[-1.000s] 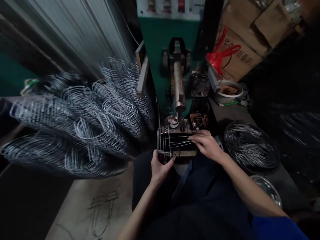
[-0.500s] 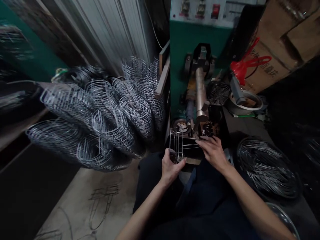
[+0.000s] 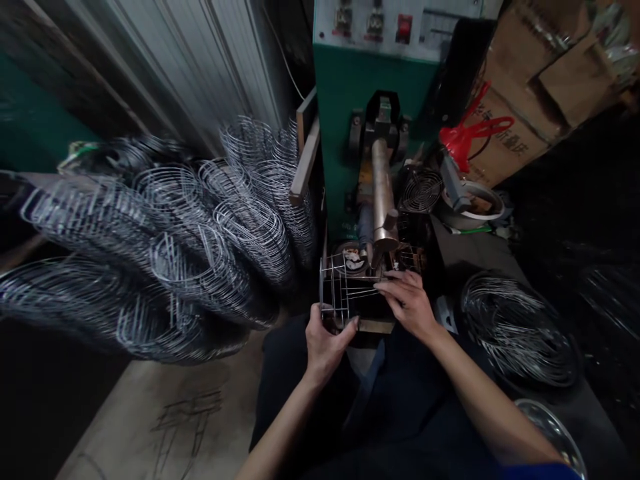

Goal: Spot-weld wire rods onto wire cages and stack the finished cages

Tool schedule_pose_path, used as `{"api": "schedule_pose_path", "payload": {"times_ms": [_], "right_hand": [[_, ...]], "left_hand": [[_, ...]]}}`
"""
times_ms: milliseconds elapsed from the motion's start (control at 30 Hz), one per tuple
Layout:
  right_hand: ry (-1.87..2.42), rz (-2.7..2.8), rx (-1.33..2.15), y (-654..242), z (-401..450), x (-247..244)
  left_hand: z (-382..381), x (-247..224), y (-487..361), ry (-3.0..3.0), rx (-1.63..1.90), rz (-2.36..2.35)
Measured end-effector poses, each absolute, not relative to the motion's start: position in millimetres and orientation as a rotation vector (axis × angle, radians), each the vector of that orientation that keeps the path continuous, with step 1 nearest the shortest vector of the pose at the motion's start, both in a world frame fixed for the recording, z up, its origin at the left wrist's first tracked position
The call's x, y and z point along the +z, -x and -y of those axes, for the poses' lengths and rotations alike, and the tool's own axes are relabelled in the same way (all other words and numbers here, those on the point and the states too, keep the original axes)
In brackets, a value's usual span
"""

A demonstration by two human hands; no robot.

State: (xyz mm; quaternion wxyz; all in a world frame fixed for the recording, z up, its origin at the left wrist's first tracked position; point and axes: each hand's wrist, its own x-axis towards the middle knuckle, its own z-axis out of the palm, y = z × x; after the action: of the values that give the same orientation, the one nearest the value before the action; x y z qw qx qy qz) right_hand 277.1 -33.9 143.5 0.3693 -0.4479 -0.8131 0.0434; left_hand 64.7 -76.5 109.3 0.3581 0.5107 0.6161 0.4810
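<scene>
A small wire frame (image 3: 343, 288) lies in front of the green machine (image 3: 345, 87), under its metal arm (image 3: 382, 193). My left hand (image 3: 326, 339) grips the frame's lower left corner between thumb and fingers. At the frame's right end, my right hand (image 3: 407, 303) pinches thin wires close to the electrode tips. Just behind the frame sits a small round dish (image 3: 353, 259) with pale bits in it.
Stacks of bent wire rings (image 3: 250, 227) stand on the left. On the right are a white bowl (image 3: 487, 200), a red-handled tool (image 3: 457, 147), a wire coil (image 3: 517, 327) and cardboard boxes (image 3: 525, 100). A wooden bar (image 3: 305, 163) juts out beside the machine.
The view has shifted, so most things appear further left. The wire frame looks slightly turned, showing more of its grid. Both hands keep hold of it.
</scene>
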Motion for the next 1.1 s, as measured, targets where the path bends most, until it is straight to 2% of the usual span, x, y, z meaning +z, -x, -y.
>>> {"api": "schedule_pose_path", "payload": {"times_ms": [867,1100], "right_hand": [[1.154,2.089,0.146,-273,5,147],[1.226,1.932,0.145,-282,8,145]], "left_hand": [[58,101,-63,-1.235,1.287,-1.604],[55,106,-58,-1.265,1.269,-1.586]]}}
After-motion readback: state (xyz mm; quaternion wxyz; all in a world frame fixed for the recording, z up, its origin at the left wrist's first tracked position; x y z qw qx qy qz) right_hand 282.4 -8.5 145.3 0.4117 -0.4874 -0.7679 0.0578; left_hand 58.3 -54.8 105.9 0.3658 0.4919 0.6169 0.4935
